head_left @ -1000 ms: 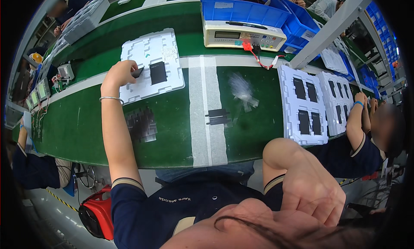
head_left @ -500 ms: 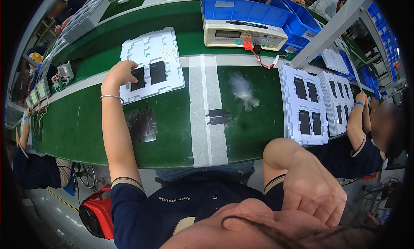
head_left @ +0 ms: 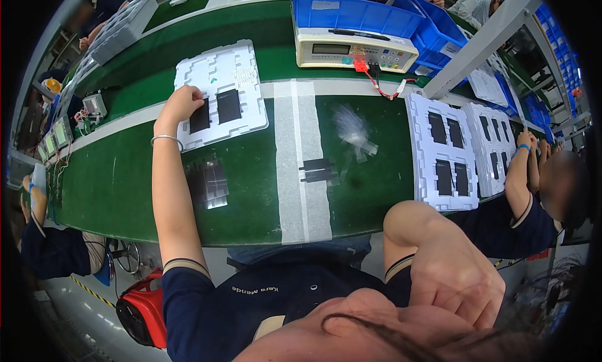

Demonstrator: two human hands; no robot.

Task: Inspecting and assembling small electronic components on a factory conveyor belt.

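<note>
A white moulded plastic tray lies at the left middle of the bench. Two black flat rectangular pieces sit in its near pockets: the left piece and the right piece. My left hand is over the tray's left side, thumb and fingers pinched together at the upper edge of the left piece. My right hand is curled into a fist, bent back close to me, away from the bench; its fingertips are partly hidden. I see nothing in it.
Dark strips and short black strips lie on the green bench, near clear film scraps. Stacked white trays with black pieces stand right. Behind are a meter, a blue bin and a post. Co-workers sit alongside.
My left hand has shifted slightly right, and its fingers have drawn together at the left black piece. My right hand and the tray look the same.
</note>
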